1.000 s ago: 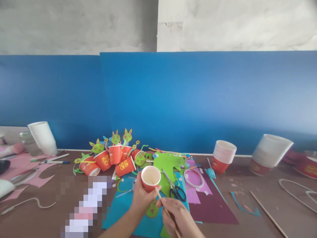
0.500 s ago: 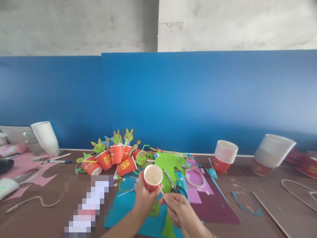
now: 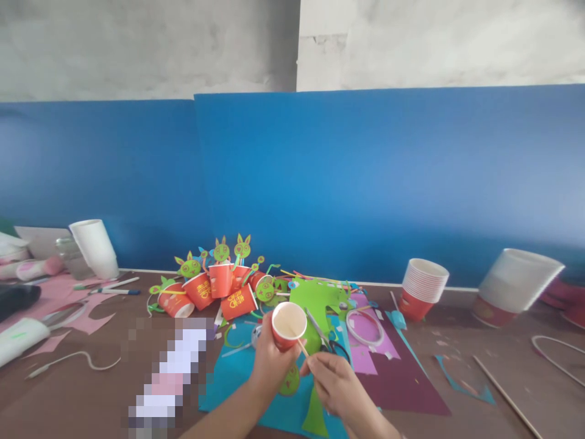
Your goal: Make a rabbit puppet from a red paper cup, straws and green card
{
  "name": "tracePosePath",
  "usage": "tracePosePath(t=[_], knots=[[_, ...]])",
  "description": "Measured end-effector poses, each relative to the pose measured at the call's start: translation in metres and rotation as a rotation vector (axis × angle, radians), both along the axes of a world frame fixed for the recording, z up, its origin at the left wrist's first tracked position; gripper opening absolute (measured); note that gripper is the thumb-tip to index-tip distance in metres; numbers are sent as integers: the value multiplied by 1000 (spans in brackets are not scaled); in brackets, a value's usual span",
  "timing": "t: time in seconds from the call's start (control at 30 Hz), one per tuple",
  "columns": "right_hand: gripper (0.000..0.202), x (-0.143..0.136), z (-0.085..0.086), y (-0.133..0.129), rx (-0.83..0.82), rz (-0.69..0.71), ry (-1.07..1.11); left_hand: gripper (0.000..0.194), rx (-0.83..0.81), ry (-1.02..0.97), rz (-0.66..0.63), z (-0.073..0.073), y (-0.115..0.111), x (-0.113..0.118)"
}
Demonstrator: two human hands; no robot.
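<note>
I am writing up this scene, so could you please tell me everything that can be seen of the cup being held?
The cup looks like paper, with a red outer wall, a rounded white rim and a cream inside where no contents can be made out. It is mouth up, held over the blue sheet. The left grip wraps its side, hiding much of the wall. A thin stick in the right grip meets its near side below the rim; whether they touch is unclear.
</note>
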State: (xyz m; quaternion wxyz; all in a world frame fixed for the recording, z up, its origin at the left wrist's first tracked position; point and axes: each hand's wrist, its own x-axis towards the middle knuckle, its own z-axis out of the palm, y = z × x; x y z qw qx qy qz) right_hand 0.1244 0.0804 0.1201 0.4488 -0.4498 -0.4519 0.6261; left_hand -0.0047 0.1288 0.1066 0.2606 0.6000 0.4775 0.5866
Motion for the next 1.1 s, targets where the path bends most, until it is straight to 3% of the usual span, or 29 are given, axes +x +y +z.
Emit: tracePosePath(t=[0.1,0.2,0.3,0.43,0.6,0.8,0.97,1.1], knots=[[45,5,9,0,31,1,-87,48,-6,3,17,0,-1,-1],[40,10,17,-1,-155,153,183,48,-6,11,13,1,-3,-2],[34,8,18,-2,-226,184,360,48,0,-2,-21,-2,-2,-3],[35,-1,19,-8,-139,145,206,49,-18,-49,-50,-8,0,1],[30,0,31,-11,-342,344,109,50,35,-53,-86,-12,0,2],[35,3,37,-10,-412,349,125,45,1,-80,-64,-5,2,-3],[37,14,47,-27,-227,554,-44,48,-77,-177,-60,-5,7,-7],[38,35,61,-26,-183,595,-140,53,-79,-180,-21,-3,6,-7]])
